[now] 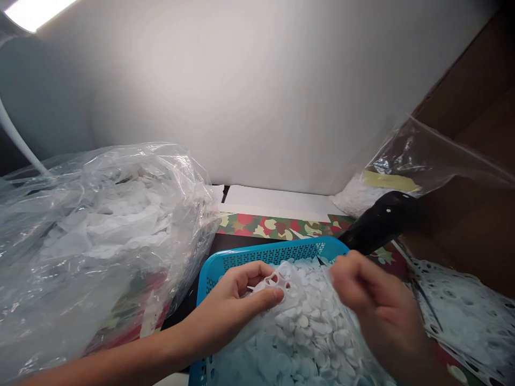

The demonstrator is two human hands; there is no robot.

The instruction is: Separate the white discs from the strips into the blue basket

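My left hand [251, 292] is closed on a thin, white, pliable sheet with round holes [277, 280], thumb on top and fingers curled behind. The sheet lies over a blue plastic basket [247, 251] filled with small white discs [306, 321]. Above the basket's right side is my right hand [370, 300], curled into a fist and slightly blurred. A thin dark tip shows just left of this fist, and whatever its fingers hold cannot be made out.
At left lies a large clear plastic bag [116, 214] of white scraps. Holed white sheets [462, 311] are stacked at right, near a black object [382, 220]. Behind them sits a clear bag [362, 195] with a yellow label. A lamp [36, 13] shines at upper left.
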